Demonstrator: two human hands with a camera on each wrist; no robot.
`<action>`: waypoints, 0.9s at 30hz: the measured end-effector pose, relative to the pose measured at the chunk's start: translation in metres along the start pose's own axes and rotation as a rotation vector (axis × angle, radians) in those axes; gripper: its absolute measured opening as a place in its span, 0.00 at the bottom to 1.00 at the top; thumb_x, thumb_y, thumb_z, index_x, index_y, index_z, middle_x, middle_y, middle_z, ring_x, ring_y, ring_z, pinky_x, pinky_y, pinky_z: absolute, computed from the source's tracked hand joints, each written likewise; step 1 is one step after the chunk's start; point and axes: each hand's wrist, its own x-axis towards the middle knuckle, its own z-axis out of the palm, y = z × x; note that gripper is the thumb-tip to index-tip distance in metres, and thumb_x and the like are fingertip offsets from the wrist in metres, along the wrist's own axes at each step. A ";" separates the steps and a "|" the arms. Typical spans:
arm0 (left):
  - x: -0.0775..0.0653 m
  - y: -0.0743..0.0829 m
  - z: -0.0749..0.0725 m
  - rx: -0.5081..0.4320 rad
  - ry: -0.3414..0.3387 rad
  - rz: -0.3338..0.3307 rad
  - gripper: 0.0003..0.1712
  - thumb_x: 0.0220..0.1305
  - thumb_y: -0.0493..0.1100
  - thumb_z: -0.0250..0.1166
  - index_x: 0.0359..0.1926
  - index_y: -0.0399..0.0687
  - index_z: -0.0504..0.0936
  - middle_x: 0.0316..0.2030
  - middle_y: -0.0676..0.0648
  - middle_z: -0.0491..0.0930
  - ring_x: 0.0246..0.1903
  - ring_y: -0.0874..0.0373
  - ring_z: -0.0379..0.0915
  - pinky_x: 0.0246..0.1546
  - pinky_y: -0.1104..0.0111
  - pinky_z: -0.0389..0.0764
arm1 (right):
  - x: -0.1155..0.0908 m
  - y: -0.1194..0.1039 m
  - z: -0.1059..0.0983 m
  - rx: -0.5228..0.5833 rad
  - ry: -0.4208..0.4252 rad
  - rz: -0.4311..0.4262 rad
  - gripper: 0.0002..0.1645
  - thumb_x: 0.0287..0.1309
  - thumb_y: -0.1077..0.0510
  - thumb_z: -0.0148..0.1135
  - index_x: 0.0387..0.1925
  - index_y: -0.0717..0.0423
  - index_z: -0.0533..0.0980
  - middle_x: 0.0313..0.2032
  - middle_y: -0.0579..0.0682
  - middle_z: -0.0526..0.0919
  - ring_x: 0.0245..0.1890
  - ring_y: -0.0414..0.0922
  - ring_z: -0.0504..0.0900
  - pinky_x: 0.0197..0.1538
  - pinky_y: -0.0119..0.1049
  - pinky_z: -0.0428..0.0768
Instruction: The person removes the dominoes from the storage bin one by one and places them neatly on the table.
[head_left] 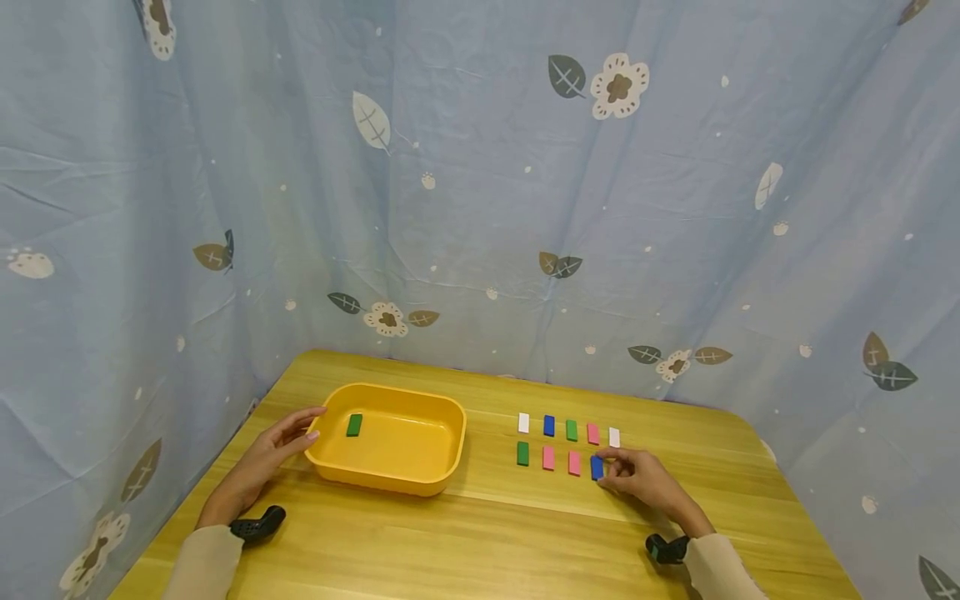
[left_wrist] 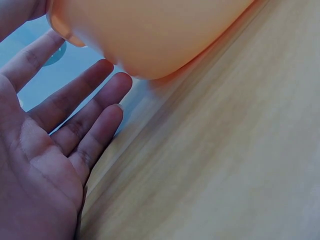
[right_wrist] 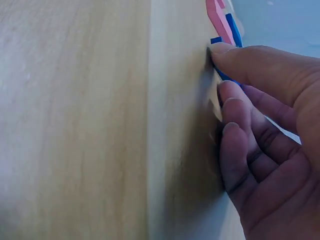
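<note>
My right hand [head_left: 636, 477] has its thumb and fingertips at the two ends of a flat blue block [head_left: 596, 468], at the right end of the nearer row. In the right wrist view the thumb covers much of that blue block [right_wrist: 216, 40], and the other fingers curl beneath. My left hand [head_left: 264, 454] touches the left side of a yellow plastic tray [head_left: 390, 483], thumb and fingertips at its rim. The left wrist view shows its fingers loosely extended beside the tray wall [left_wrist: 150, 45]. Inside the tray lies one green block [head_left: 354, 425].
Two rows of flat blocks lie right of the tray: white [head_left: 523, 423], blue [head_left: 549, 426], green [head_left: 572, 430], pink [head_left: 593, 433] and white [head_left: 614, 437] behind; green [head_left: 522, 453] and two pink [head_left: 548, 458] in front. A patterned curtain [head_left: 487, 208] hangs behind the wooden table [head_left: 450, 550].
</note>
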 end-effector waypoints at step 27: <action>0.005 -0.004 -0.004 -0.007 -0.001 0.018 0.32 0.78 0.52 0.60 0.77 0.54 0.65 0.75 0.42 0.60 0.62 0.73 0.63 0.55 0.82 0.69 | 0.055 -0.087 0.023 -0.045 0.080 -0.139 0.21 0.69 0.53 0.68 0.61 0.47 0.80 0.39 0.53 0.85 0.29 0.59 0.80 0.29 0.43 0.83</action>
